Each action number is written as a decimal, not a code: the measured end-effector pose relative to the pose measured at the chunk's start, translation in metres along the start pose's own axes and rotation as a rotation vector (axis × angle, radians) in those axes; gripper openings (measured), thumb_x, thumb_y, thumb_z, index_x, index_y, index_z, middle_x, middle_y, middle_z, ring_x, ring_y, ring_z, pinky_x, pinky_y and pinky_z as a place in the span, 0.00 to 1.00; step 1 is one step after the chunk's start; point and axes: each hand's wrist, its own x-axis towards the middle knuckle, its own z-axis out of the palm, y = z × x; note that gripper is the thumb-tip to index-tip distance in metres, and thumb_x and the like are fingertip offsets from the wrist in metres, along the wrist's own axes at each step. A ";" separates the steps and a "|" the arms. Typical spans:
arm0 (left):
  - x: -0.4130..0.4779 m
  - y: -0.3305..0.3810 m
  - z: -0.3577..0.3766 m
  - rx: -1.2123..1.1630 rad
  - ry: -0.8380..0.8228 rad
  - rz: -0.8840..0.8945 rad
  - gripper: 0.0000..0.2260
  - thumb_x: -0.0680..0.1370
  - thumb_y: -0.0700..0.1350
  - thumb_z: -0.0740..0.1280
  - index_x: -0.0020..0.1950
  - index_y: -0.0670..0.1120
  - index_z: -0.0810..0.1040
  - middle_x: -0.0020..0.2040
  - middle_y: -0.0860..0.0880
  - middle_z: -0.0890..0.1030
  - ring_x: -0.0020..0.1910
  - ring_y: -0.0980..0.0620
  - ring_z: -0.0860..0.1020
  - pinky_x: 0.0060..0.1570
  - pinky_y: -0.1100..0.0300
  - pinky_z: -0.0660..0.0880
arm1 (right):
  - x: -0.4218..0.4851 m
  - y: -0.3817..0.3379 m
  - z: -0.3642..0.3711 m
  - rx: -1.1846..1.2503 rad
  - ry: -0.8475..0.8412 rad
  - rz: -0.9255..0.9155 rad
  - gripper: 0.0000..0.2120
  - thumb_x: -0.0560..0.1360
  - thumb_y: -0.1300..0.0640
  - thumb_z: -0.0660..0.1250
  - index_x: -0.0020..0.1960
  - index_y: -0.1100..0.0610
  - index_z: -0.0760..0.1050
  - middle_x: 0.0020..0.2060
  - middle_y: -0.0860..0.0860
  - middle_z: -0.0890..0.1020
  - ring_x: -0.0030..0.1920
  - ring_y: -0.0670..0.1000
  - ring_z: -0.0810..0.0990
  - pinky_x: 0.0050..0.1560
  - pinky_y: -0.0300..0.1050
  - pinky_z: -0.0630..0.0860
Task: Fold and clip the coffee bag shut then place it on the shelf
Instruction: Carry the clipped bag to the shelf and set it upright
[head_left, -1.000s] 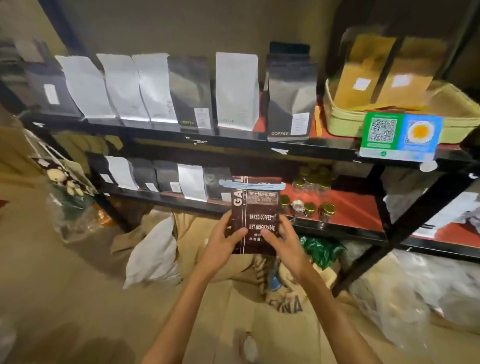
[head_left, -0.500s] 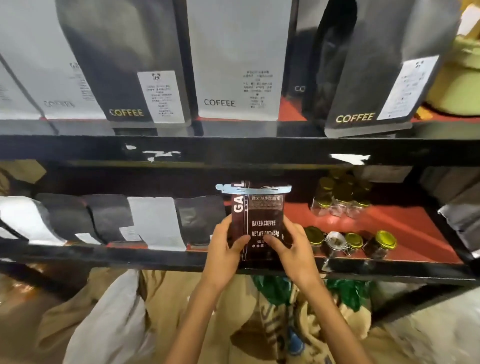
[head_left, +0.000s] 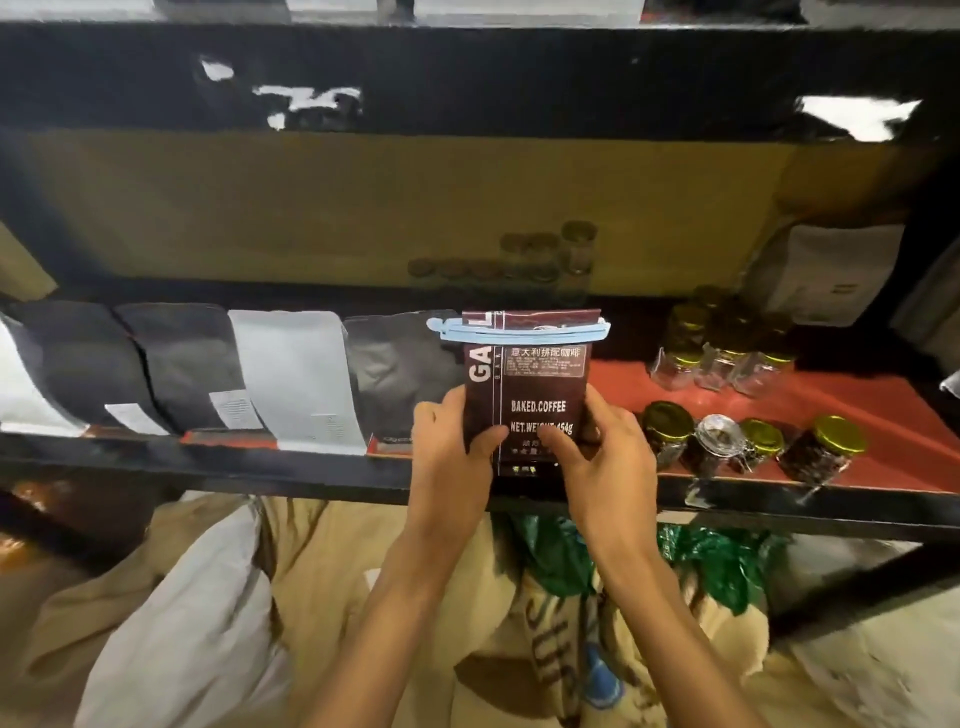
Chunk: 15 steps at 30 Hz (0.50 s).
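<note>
Coffee bag (head_left: 524, 395) now stands upright at the front edge of the lower shelf (head_left: 208, 467), where a second ago we held it out in front of the rack, below that edge. We have carried it up and in, and the view has closed on the shelf with it. Whether its base rests on the red shelf surface or hangs just above, we cannot tell, because our thumbs cover it. The blue clip (head_left: 519, 332) lies across the folded top, so folding and clipping look done; we judge that only setting down and letting go remain.

Our left hand (head_left: 452, 447) holds the bag's left side and our right hand (head_left: 602, 452) its right side, each grip closed on the bag with the thumb on its printed face.

Counting from the coffee bag: one bag, one clip, two hands. To its left we count five pouches (head_left: 296, 379) in a row, three dark and two pale, the nearest just beside it. To its right we count four jars (head_left: 821, 452) in the front row; those behind are too blurred to count.
</note>
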 end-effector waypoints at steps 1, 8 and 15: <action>0.001 -0.001 0.000 -0.021 -0.002 -0.028 0.14 0.77 0.39 0.69 0.61 0.49 0.75 0.51 0.49 0.72 0.48 0.57 0.75 0.53 0.67 0.75 | 0.001 0.001 0.002 -0.008 0.000 -0.017 0.23 0.75 0.53 0.71 0.67 0.41 0.71 0.50 0.46 0.76 0.51 0.43 0.76 0.54 0.38 0.74; 0.004 -0.013 0.019 -0.005 0.055 -0.093 0.11 0.76 0.41 0.70 0.56 0.50 0.77 0.52 0.49 0.74 0.49 0.64 0.73 0.45 0.74 0.69 | 0.009 0.023 0.014 -0.065 0.012 -0.080 0.18 0.74 0.54 0.71 0.62 0.43 0.74 0.45 0.46 0.76 0.46 0.45 0.76 0.45 0.40 0.74; 0.011 -0.015 0.030 -0.095 0.130 -0.112 0.14 0.74 0.41 0.72 0.48 0.57 0.70 0.49 0.51 0.78 0.51 0.49 0.79 0.51 0.53 0.79 | 0.013 0.030 0.021 -0.006 0.090 -0.059 0.19 0.73 0.54 0.74 0.62 0.47 0.73 0.47 0.44 0.78 0.48 0.46 0.78 0.47 0.40 0.74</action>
